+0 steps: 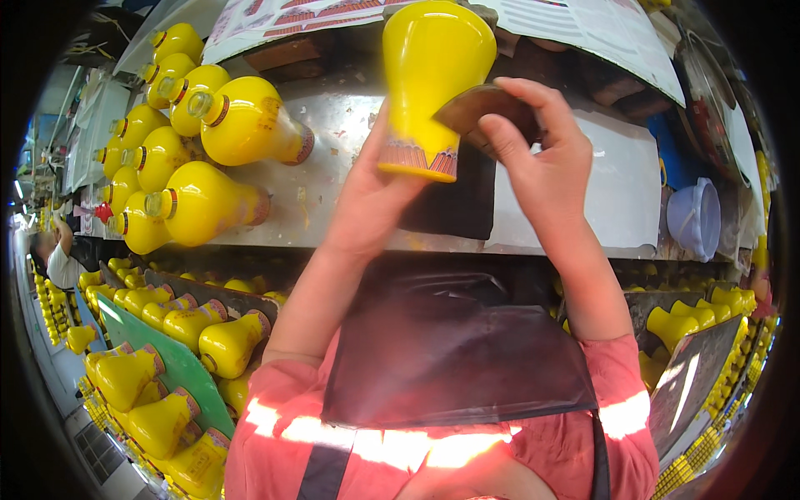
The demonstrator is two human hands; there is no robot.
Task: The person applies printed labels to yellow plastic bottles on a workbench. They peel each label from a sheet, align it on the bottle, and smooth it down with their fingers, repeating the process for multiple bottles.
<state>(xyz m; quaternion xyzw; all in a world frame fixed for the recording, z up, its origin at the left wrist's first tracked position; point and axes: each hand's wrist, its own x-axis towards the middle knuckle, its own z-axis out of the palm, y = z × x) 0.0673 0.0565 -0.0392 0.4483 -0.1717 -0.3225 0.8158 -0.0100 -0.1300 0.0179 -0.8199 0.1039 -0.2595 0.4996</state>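
Note:
A glossy yellow bottle is held over the worktable, its wide body pointing away from me and its narrower foot toward me. A patterned band with dark zigzag lines runs round the foot. My left hand is wrapped round the bottle's lower left side, its fingers largely hidden behind it. Between thumb and fingers, my right hand pinches a thin, dark brown, curved scraper. The scraper's pointed tip overlaps the bottle's right side just above the band; whether it presses there I cannot tell.
Several yellow bottles lie on the metal table at left. A white sheet and a black cloth lie under my hands. A lilac bucket stands at right. More bottles fill racks below, beside a green board.

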